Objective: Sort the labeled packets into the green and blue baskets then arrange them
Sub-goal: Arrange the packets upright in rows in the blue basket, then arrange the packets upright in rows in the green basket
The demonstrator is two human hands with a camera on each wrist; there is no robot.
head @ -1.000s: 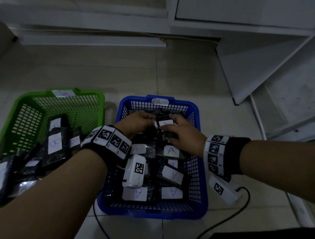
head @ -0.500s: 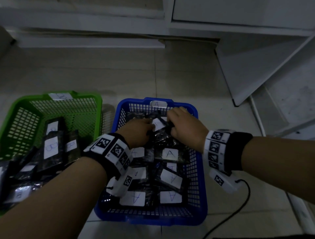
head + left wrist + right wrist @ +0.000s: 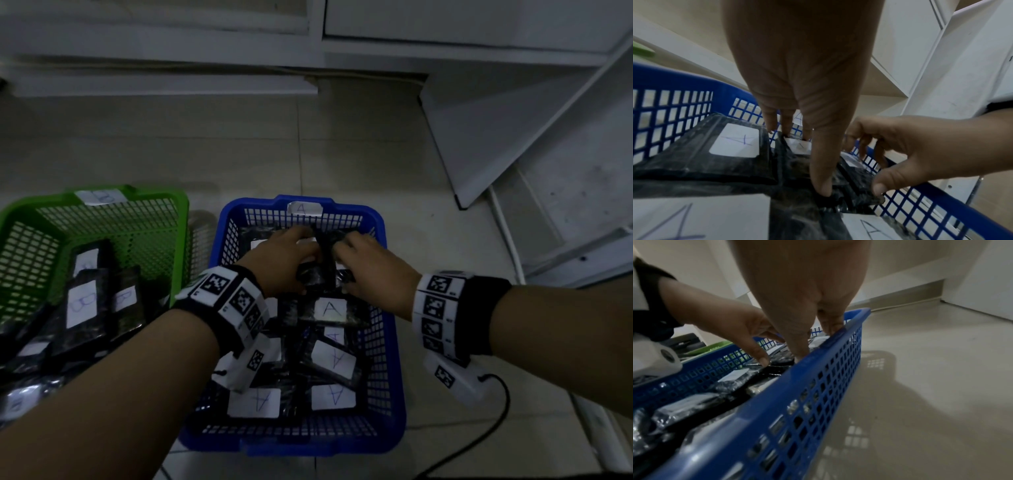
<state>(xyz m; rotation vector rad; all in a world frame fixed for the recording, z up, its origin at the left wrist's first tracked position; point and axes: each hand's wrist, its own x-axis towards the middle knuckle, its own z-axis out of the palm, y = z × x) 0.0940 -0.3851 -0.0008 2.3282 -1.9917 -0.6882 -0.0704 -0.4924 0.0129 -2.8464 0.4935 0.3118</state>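
Pale floor tiles (image 3: 342,161) are seen under two baskets set side by side. Black packets marked B are piled in the green basket (image 3: 102,202); packets marked A are laid in the blue basket (image 3: 394,342). At the far end of the blue basket a black packet (image 3: 318,270) is pinched between thumb and curled fingers of the left hand (image 3: 277,263), and a neighbouring packet (image 3: 857,178) is gripped by the curled fingers of the right hand (image 3: 373,274). A black cable (image 3: 493,421) is trailed over the tiles at the right.

Handwritten "A" – blue basket (image 3: 383,342) tag, its packet labels (image 3: 330,308).
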